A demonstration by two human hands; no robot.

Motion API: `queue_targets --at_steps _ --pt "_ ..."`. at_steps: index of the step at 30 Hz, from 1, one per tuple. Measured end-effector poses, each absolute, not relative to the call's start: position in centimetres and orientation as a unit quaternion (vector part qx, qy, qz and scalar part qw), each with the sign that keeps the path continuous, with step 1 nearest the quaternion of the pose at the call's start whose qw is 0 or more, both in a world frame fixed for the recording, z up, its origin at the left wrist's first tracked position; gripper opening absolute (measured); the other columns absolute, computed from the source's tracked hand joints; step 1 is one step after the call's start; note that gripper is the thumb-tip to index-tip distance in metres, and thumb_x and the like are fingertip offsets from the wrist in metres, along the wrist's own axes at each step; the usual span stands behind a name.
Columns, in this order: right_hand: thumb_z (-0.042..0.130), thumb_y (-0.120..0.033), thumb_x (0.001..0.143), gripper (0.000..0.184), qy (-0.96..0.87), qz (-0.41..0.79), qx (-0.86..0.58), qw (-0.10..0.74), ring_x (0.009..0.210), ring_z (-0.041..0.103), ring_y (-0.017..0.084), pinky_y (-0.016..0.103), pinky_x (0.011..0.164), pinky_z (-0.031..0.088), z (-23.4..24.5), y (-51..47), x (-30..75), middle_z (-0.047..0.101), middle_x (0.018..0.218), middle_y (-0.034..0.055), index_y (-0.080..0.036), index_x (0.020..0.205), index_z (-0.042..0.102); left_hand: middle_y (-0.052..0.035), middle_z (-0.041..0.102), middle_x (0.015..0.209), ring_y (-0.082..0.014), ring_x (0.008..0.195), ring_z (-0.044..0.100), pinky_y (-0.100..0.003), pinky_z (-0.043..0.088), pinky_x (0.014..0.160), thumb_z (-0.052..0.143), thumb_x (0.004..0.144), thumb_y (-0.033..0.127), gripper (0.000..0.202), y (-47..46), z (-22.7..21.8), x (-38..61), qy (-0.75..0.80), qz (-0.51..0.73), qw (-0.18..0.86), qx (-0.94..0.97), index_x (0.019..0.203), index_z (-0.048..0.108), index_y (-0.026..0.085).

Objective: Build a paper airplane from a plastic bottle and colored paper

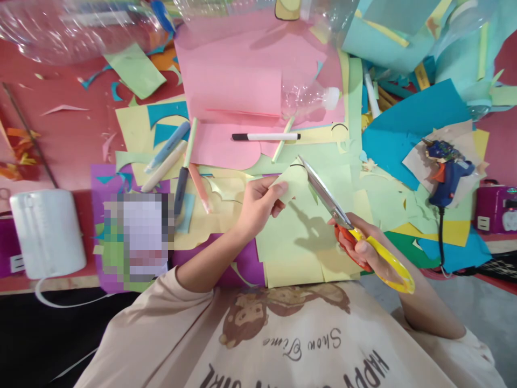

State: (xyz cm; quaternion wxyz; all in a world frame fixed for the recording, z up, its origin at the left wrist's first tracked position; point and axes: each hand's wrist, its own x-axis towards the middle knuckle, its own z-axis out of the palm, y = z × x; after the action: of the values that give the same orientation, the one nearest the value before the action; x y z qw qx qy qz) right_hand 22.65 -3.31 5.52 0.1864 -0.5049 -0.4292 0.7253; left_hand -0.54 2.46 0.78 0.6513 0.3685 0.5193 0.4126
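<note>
Pinching the small pale-green paper piece [293,182] between fingers, the left hand [262,202] apparently steadies it beside the red-and-yellow-handled metal scissors [328,199]; the right hand [372,260] has fingers clamped around their handles.

Cream shirt [299,326], brown cartoon print [244,320]

Bright light is casting soft shadows over the green paper [297,240], while glare is streaking the large bottle [86,32] and pixelation is masking one patch.
</note>
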Motion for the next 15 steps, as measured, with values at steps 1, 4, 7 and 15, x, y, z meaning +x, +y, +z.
queue_targets --at_steps 1,4,7,15 --pt "0.058 -0.072 0.076 0.062 -0.426 0.726 -0.506 0.187 0.047 0.024 0.004 0.021 0.039 0.023 5.56 -3.30 22.64 0.035 0.068 -0.0059 -0.022 0.114 0.054 0.0051 0.047 0.043 -0.0031 0.033 0.038 -0.017 0.030 0.035 0.058 0.079 0.035 0.028 2.46 0.78 -0.56 0.519 0.413 0.651 0.369 0.056 0.056 0.018" --pt "0.059 -0.073 0.075 0.065 -0.419 0.730 -0.508 0.182 0.047 0.024 0.005 0.022 0.038 0.020 5.72 -3.26 22.66 0.035 0.069 -0.0058 -0.022 0.114 0.053 0.0051 0.047 0.043 -0.0031 0.033 0.037 -0.017 0.028 0.034 0.057 0.079 0.036 0.029 2.48 0.73 -0.59 0.524 0.411 0.647 0.372 0.056 0.054 0.018" --pt "0.058 -0.074 0.074 0.066 -0.417 0.731 -0.514 0.167 0.047 0.024 0.005 0.023 0.039 0.020 5.82 -3.14 22.80 0.035 0.069 -0.0059 -0.022 0.115 0.053 0.0049 0.047 0.044 -0.0031 0.033 0.037 -0.017 0.029 0.034 0.057 0.079 0.035 0.029 2.52 0.74 -0.58 0.523 0.415 0.645 0.372 0.055 0.053 0.019" --pt "0.053 -0.076 0.076 0.067 -0.460 0.715 -0.506 0.145 0.046 0.027 0.006 0.024 0.044 0.024 5.88 -2.80 23.09 0.037 0.062 -0.0071 -0.020 0.114 0.052 0.0057 0.046 0.043 -0.0027 0.033 0.037 -0.016 0.029 0.035 0.057 0.080 0.029 0.028 2.75 0.70 -0.61 0.509 0.455 0.637 0.358 0.055 0.053 0.018"
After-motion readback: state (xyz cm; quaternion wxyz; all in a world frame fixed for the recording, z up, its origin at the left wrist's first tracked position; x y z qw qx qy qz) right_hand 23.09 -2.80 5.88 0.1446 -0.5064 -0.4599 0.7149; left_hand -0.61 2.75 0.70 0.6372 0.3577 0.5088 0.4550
